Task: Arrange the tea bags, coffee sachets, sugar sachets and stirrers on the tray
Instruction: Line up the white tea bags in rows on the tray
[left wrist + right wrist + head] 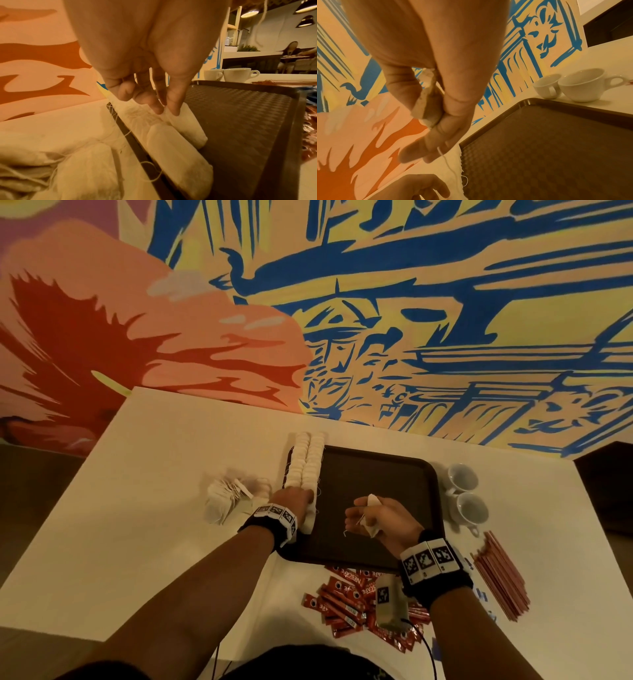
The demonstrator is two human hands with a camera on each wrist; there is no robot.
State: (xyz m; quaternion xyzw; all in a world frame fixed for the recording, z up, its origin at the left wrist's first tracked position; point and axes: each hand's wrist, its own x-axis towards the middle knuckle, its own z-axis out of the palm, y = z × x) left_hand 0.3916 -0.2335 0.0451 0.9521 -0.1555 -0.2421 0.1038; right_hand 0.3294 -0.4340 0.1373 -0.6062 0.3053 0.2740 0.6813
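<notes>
A dark brown tray [376,474] lies mid-table. Two rows of white tea bags [306,460] run along its left edge. My left hand [308,498] is at the near end of these rows and pinches the top of a tea bag [187,124] lying on the tray [240,121]. My right hand [363,508] hovers over the tray's middle, gripping another tea bag [426,108] between thumb and fingers, its string [447,161] dangling. Loose tea bags [226,498] are heaped left of the tray. Red coffee sachets [349,601] lie in front, pink stirrers [500,580] at the right.
Two white cups [466,494] stand just right of the tray. The painted wall rises directly behind the table. Small blue packets [483,597] show by my right wrist. Bare tabletop [137,525] spreads to the left of the tea bag heap.
</notes>
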